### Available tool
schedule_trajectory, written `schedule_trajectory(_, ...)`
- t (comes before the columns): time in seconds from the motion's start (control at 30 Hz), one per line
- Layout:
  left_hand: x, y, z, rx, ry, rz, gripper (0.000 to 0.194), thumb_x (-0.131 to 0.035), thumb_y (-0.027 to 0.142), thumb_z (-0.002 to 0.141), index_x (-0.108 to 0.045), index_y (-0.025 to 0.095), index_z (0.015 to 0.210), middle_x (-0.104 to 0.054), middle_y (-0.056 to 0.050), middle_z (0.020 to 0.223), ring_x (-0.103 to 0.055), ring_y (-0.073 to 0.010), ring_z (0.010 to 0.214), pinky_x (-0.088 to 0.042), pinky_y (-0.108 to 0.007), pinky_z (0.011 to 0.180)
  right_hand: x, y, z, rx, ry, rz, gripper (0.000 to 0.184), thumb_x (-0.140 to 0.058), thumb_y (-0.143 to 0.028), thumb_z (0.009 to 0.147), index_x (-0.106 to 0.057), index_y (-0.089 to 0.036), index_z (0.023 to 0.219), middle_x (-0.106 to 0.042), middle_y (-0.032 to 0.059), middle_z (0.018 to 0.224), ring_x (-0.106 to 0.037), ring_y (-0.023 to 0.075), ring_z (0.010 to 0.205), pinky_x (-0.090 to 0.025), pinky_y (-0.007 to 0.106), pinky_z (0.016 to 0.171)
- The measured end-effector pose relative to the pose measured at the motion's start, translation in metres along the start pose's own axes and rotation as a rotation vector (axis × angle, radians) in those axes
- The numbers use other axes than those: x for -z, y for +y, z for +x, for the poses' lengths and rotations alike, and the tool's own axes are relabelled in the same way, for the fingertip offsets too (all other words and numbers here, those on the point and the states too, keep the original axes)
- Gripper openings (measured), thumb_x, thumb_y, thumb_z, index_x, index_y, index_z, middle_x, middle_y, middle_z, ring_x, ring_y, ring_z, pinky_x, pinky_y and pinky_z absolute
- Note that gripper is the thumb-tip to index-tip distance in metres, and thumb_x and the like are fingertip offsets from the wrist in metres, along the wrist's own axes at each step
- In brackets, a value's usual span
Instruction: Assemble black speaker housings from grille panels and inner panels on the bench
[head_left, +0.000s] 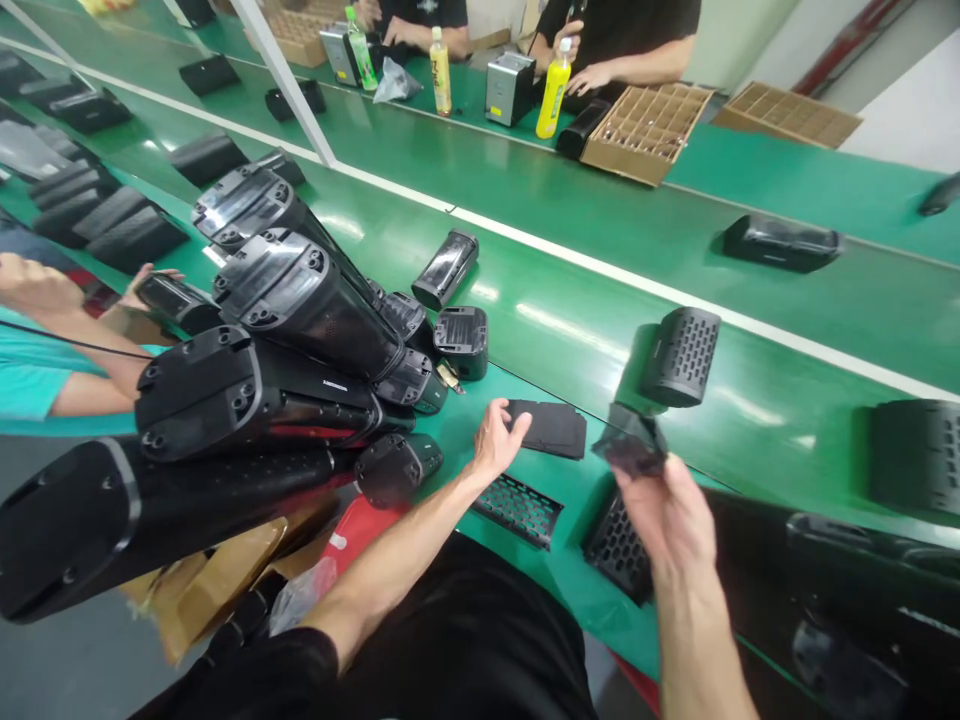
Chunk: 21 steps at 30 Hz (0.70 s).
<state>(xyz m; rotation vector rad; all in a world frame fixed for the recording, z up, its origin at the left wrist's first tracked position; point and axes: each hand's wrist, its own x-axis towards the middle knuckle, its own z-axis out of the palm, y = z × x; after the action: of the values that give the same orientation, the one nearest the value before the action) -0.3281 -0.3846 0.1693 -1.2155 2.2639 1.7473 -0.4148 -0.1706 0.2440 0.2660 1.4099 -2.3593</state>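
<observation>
My left hand (496, 443) is at the left end of a small stack of thin black sheets (551, 428) lying on the green bench, its thumb over one edge and its fingers curled at the other. Raised over the bench, my right hand (671, 515) grips a dark black part (631, 438), blurred, so its exact kind is unclear. Below the sheets lies a black perforated grille (521, 510). A second perforated piece (622, 545) is partly covered by my right hand. Just beyond the held part, a black speaker-like housing with a holed face (682, 355) stands on the green belt.
Long black housings (300, 300) are piled at my left. A co-worker's arm (82, 340) shows beyond them. Other black units (784, 243) sit along the belt. Across it are people's hands, bottles (553, 90) and a divided cardboard box (645, 130). Large dark housings (862, 600) stand at right.
</observation>
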Motion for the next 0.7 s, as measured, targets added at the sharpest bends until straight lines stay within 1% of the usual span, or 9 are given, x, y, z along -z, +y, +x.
schedule_trajectory(0.1, 0.000, 0.005, -0.038, 0.018, -0.523, -0.613, 0.072, -0.067, 0.070, 0.085, -0.058, 0.018, 0.134, -0.070, -0.016, 0.123, -0.069, -0.0230, 0.104, -0.052, -0.038, 0.094, -0.002, 0.030, -0.040, -0.201, -0.067, 0.112, 0.021, -0.080, -0.044, 0.084, -0.078, -0.029, 0.099, -0.079, 0.0042, 0.110, -0.071, 0.0243, 0.105, -0.053, 0.049, 0.104)
schedule_trajectory(0.13, -0.001, 0.005, -0.050, 0.058, -0.634, -0.749, 0.073, -0.073, 0.071, 0.080, -0.061, 0.016, 0.127, -0.072, -0.016, 0.117, -0.070, -0.0221, 0.098, -0.053, -0.037, 0.091, 0.000, 0.040, -0.050, -0.244, -0.062, 0.139, 0.021, -0.079, -0.043, 0.085, -0.078, -0.030, 0.102, -0.079, 0.0036, 0.113, -0.072, 0.0247, 0.107, -0.053, 0.049, 0.106)
schedule_trajectory(0.17, -0.001, 0.006, -0.061, 0.093, -0.663, -0.836, 0.070, -0.080, 0.067, 0.075, -0.064, 0.015, 0.119, -0.073, -0.014, 0.110, -0.070, -0.0206, 0.093, -0.052, -0.036, 0.089, 0.003, 0.050, -0.058, -0.284, -0.050, 0.160, 0.022, -0.078, -0.043, 0.086, -0.078, -0.031, 0.105, -0.079, 0.0031, 0.116, -0.071, 0.0249, 0.109, -0.052, 0.049, 0.107)
schedule_trajectory(0.23, 0.001, 0.006, -0.076, 0.117, -0.548, -0.892, 0.059, -0.091, 0.053, 0.067, -0.066, 0.015, 0.104, -0.074, -0.008, 0.096, -0.068, -0.0164, 0.083, -0.051, -0.032, 0.085, 0.012, 0.067, -0.068, -0.365, -0.035, 0.188, 0.024, -0.077, -0.040, 0.087, -0.078, -0.031, 0.109, -0.078, 0.0030, 0.121, -0.071, 0.0251, 0.113, -0.053, 0.047, 0.107)
schedule_trajectory(0.33, 0.012, 0.006, -0.086, 0.096, -0.419, -0.827, 0.044, -0.088, 0.045, 0.070, -0.063, 0.015, 0.090, -0.069, -0.001, 0.081, -0.061, -0.0117, 0.071, -0.046, -0.026, 0.074, 0.024, 0.081, -0.074, -0.489, -0.074, 0.232, 0.024, -0.073, -0.042, 0.089, -0.077, -0.030, 0.110, -0.078, 0.0043, 0.121, -0.070, 0.0268, 0.117, -0.054, 0.050, 0.105)
schedule_trajectory(0.43, 0.030, 0.008, -0.086, 0.016, -0.494, -0.636, 0.030, -0.080, 0.037, 0.073, -0.060, 0.016, 0.081, -0.059, 0.004, 0.069, -0.050, -0.0084, 0.063, -0.038, -0.023, 0.064, 0.026, 0.085, -0.073, -0.581, -0.141, 0.271, 0.050, -0.064, -0.069, 0.087, -0.075, -0.029, 0.114, -0.078, 0.0093, 0.118, -0.070, 0.0319, 0.116, -0.055, 0.057, 0.100)
schedule_trajectory(0.53, 0.046, 0.008, -0.086, -0.045, -0.612, -0.459, 0.020, -0.073, 0.029, 0.072, -0.060, 0.016, 0.078, -0.056, 0.005, 0.067, -0.047, -0.0083, 0.061, -0.036, -0.023, 0.061, 0.018, 0.088, -0.068, -0.621, -0.163, 0.185, 0.073, -0.067, -0.084, 0.075, -0.074, -0.025, 0.119, -0.078, 0.0118, 0.115, -0.073, 0.0329, 0.105, -0.060, 0.052, 0.085)
schedule_trajectory(0.63, 0.055, 0.003, -0.088, 0.033, -0.665, -0.463, 0.022, -0.069, 0.032, 0.070, -0.058, 0.018, 0.083, -0.065, 0.000, 0.071, -0.058, -0.0138, 0.062, -0.044, -0.026, 0.061, 0.008, 0.093, -0.065, -0.588, -0.060, 0.040, 0.055, -0.092, -0.059, 0.064, -0.077, -0.021, 0.101, -0.080, 0.0074, 0.092, -0.073, 0.0244, 0.076, -0.059, 0.037, 0.066)
schedule_trajectory(0.7, 0.058, -0.002, -0.088, 0.105, -0.649, -0.499, 0.025, -0.066, 0.037, 0.070, -0.054, 0.020, 0.084, -0.070, -0.003, 0.075, -0.065, -0.0184, 0.062, -0.049, -0.030, 0.059, 0.007, 0.095, -0.067, -0.524, 0.029, 0.010, 0.043, -0.098, -0.041, 0.059, -0.075, -0.020, 0.088, -0.077, 0.0013, 0.077, -0.068, 0.0180, 0.063, -0.056, 0.031, 0.060)
